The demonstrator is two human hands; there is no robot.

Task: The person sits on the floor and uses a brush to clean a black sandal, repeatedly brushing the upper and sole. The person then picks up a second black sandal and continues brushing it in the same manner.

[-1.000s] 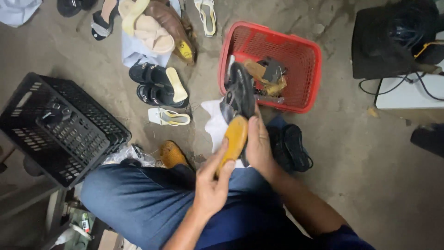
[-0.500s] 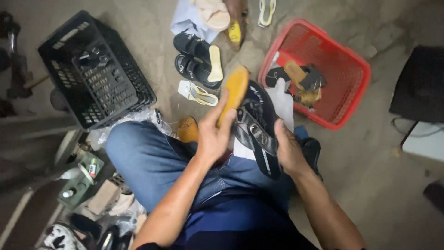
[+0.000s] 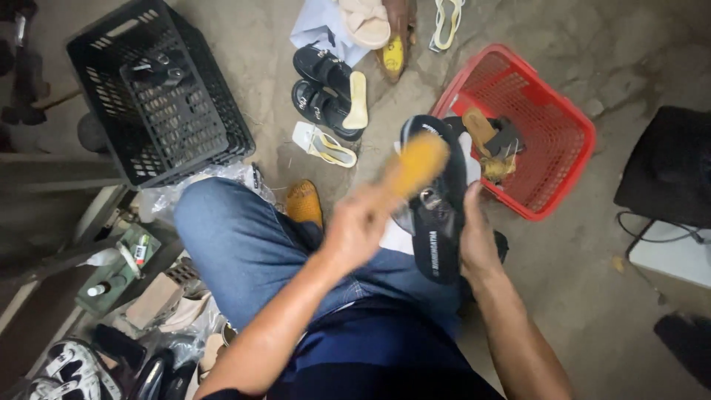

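Note:
My left hand (image 3: 357, 231) grips a wooden-backed brush (image 3: 416, 161), blurred with motion, lying across a black sandal (image 3: 437, 200). My right hand (image 3: 475, 238) holds that sandal from its right side, sole tilted toward me, above my blue-jeaned lap (image 3: 252, 244). A white cloth shows under the sandal, mostly hidden. The brush head sits over the sandal's upper end, near the red basket.
A red plastic basket (image 3: 563, 133) with shoe parts and a brush stands at right. A black crate (image 3: 159, 89) sits upper left. Black sandals (image 3: 326, 92), a white-yellow sandal (image 3: 326, 146) and other shoes lie on the concrete floor. Shoes and bottles clutter the lower left.
The brush has swept from the sandal's left edge across onto its upper part. The sandal has turned more upright in my right hand. The view has shifted slightly.

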